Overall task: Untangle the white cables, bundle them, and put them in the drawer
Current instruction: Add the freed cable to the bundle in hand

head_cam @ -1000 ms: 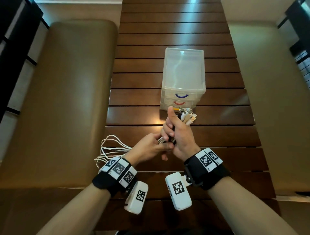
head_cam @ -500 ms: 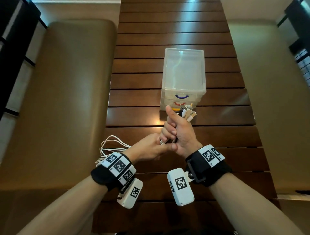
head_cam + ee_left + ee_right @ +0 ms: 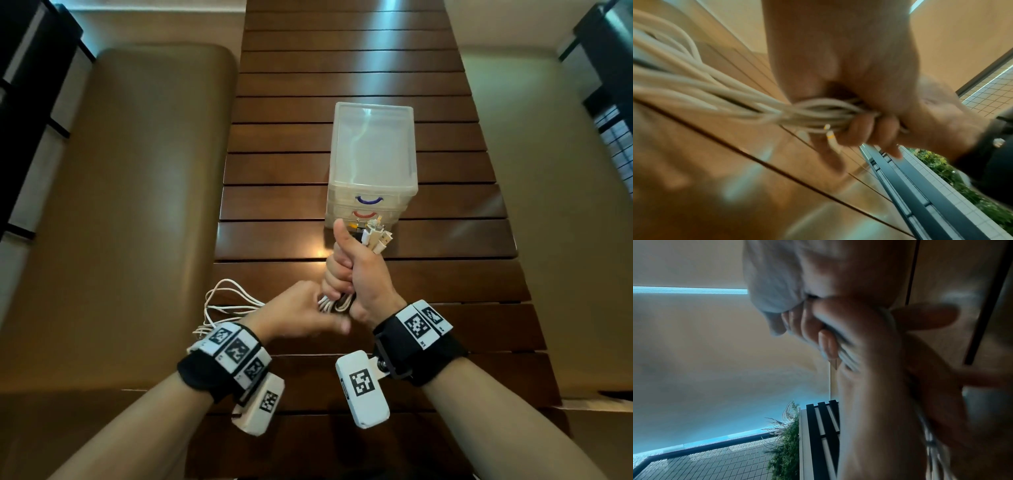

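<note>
My right hand [image 3: 349, 274] grips a bunch of white cables [image 3: 334, 303] upright in a fist, thumb up. Their plug ends [image 3: 376, 234] fan out above the fist. Just below it, my left hand [image 3: 301, 315] grips the same cables [image 3: 818, 113], and their loose loops [image 3: 226, 301] trail left over the wooden table [image 3: 274, 205]. The clear plastic drawer unit [image 3: 373, 157] stands just beyond the plugs, its drawers closed, with a blue handle [image 3: 369, 199] above a red one [image 3: 364, 214]. The right wrist view is blurred; it shows curled fingers [image 3: 826, 344] round the cables.
Padded tan benches [image 3: 130, 205] run along both sides of the table. The table's slats stretch far beyond the drawer unit. A dark railing [image 3: 920, 194] and green plants [image 3: 785, 443] lie outside, past the right bench.
Both hands have shifted slightly away from me toward the drawer unit, and the plug ends now overlap its lower front. The loose loops on the left have been drawn in a little.
</note>
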The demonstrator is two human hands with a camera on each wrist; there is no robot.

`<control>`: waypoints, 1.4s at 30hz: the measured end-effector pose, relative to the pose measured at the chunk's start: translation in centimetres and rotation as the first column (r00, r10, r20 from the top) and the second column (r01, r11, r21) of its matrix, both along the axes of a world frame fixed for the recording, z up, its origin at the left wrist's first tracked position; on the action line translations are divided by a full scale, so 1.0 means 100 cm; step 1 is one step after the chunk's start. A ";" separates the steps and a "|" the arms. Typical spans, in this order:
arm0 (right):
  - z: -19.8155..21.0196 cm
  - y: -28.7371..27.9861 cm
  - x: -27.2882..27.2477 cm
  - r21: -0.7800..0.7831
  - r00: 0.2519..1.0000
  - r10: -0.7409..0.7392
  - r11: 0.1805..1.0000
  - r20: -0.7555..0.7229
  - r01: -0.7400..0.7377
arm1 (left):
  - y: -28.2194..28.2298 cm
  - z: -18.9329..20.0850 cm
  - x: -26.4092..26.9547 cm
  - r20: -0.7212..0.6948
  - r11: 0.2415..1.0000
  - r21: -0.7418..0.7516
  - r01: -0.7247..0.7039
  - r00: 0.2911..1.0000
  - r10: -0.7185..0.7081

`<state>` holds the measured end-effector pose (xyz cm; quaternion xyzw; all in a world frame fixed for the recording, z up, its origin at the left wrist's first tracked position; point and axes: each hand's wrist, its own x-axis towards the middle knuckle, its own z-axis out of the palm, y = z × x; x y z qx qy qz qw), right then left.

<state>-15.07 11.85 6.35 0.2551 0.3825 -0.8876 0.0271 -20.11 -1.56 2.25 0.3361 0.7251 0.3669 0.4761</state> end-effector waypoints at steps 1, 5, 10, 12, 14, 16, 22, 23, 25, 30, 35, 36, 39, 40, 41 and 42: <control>0.002 0.000 0.000 -0.015 1.000 0.007 1.000 -0.016 -0.007 | -0.011 -0.004 -0.006 -0.117 0.989 -0.114 0.097 0.987 -0.110; 0.007 -0.001 -0.004 0.006 0.996 0.024 1.000 -0.091 -0.023 | -0.074 -0.008 -0.047 -0.307 0.853 -0.521 0.023 0.927 -0.213; 0.006 -0.021 -0.010 0.008 0.992 0.089 0.996 -0.093 -0.089 | -0.128 -0.002 -0.068 -0.189 0.781 -0.624 -0.014 0.973 -0.134; 0.004 -0.025 -0.010 0.019 0.988 0.121 0.993 -0.098 -0.120 | -0.136 -0.001 -0.072 -0.155 0.757 -0.653 -0.021 0.982 -0.106; 0.001 -0.024 -0.008 0.030 0.983 0.151 0.988 -0.100 -0.149 | -0.137 0.004 -0.075 -0.117 0.737 -0.676 -0.021 0.990 -0.080; -0.001 -0.021 -0.006 0.039 0.981 0.170 0.985 -0.096 -0.167 | -0.133 0.010 -0.074 -0.043 0.721 -0.692 0.026 0.996 -0.078; -0.005 -0.001 0.000 0.121 0.978 0.196 0.975 -0.070 -0.186 | -0.109 -0.003 -0.054 -0.110 0.732 -0.667 0.138 0.954 -0.280; -0.006 0.002 0.002 0.139 0.978 0.194 0.973 -0.072 -0.182 | -0.105 -0.002 -0.055 -0.151 0.736 -0.663 0.137 0.938 -0.311; -0.007 0.005 0.004 0.157 0.980 0.181 0.973 -0.082 -0.167 | -0.094 0.004 -0.057 -0.189 0.757 -0.633 0.162 0.916 -0.354; -0.007 0.003 0.001 0.169 0.981 0.144 0.978 -0.129 -0.121 | -0.038 0.021 -0.033 -0.250 0.956 -0.234 0.178 0.939 -0.236; 0.003 0.023 0.005 0.238 0.968 0.180 0.962 -0.175 -0.136 | -0.034 -0.004 -0.014 -0.319 0.991 -0.118 0.061 0.943 -0.096; 0.004 0.029 0.007 0.268 0.968 0.184 0.954 -0.171 -0.134 | -0.039 -0.006 -0.017 -0.343 0.991 -0.131 0.027 0.937 -0.071; -0.001 0.036 0.012 0.378 0.974 0.195 0.915 -0.118 -0.137 | -0.048 -0.008 -0.025 -0.407 0.990 -0.143 0.020 0.910 -0.077; -0.004 0.035 0.013 0.428 0.978 0.195 0.892 -0.078 -0.144 | -0.050 -0.008 -0.024 -0.436 0.991 -0.126 0.039 0.895 -0.091; -0.006 0.032 0.013 0.483 0.979 0.202 0.861 -0.034 -0.161 | -0.051 -0.008 -0.022 -0.473 0.992 -0.113 0.064 0.874 -0.110; -0.007 0.029 0.013 0.562 0.973 0.230 0.803 0.015 -0.199 | -0.052 -0.006 -0.019 -0.516 0.990 -0.103 0.098 0.846 -0.138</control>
